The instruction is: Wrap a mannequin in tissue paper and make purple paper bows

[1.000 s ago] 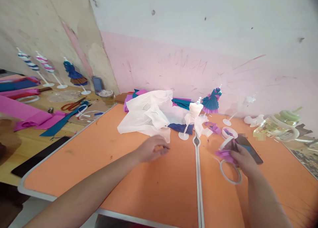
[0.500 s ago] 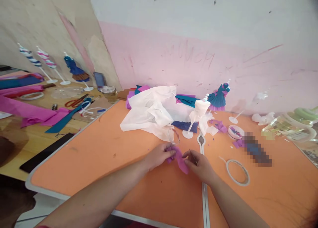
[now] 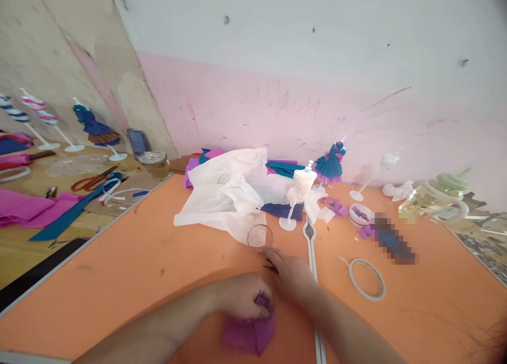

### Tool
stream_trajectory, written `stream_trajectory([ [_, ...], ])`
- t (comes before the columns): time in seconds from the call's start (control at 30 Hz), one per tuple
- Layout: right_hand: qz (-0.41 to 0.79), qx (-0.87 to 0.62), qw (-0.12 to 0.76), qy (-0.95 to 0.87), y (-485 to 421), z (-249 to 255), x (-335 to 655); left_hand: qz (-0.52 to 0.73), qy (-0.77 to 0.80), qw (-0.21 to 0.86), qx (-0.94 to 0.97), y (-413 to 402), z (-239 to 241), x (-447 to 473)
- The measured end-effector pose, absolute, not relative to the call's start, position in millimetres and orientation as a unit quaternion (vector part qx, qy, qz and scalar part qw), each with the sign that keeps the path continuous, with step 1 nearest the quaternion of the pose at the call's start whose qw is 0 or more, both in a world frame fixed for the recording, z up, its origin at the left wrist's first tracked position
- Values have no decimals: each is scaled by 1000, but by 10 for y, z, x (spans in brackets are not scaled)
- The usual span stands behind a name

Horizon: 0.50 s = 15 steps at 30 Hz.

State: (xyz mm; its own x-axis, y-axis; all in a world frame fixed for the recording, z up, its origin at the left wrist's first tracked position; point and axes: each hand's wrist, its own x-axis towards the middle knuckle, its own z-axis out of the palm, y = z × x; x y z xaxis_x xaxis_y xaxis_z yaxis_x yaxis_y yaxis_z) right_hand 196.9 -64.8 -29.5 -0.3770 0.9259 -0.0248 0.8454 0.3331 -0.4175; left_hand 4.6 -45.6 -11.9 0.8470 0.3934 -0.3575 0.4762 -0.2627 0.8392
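Observation:
My left hand (image 3: 247,298) is closed on a piece of purple crepe paper (image 3: 249,335) above the orange table's near part, and the loose end hangs below the fingers. My right hand (image 3: 295,279) is palm down just beyond it, with the dark pointed blades of small scissors (image 3: 271,268) sticking out from under it; their handles are hidden. Its fingertips are at the edge of a thin clear tape ring (image 3: 260,238). Beyond the ring spread white crumpled sheets (image 3: 222,189). A small white dress form (image 3: 303,187) in white material stands to their right.
A white tape roll (image 3: 367,279), a small round tub (image 3: 360,214), a blurred-out object (image 3: 394,240) and a teal dress form (image 3: 330,163) are on the right. A wooden table (image 3: 75,168) at left bears orange scissors (image 3: 93,180) and paper strips. A pink-and-white wall closes the back.
My left hand has drawn the purple paper nearer to me. My right hand has left the paper and moved left, to the clear tape ring. The view has swung slightly right.

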Motion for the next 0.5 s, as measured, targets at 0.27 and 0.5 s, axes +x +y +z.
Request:
stream_trajectory([
  [0.27, 144, -598, 105, -781, -745, -214, 2026, -45, 316, 552, 770, -348, -131, -65],
  [0.5, 120, -687, 105, -709, -716, 1, 2586, 84, 395, 542, 737, -248, -112, -74],
])
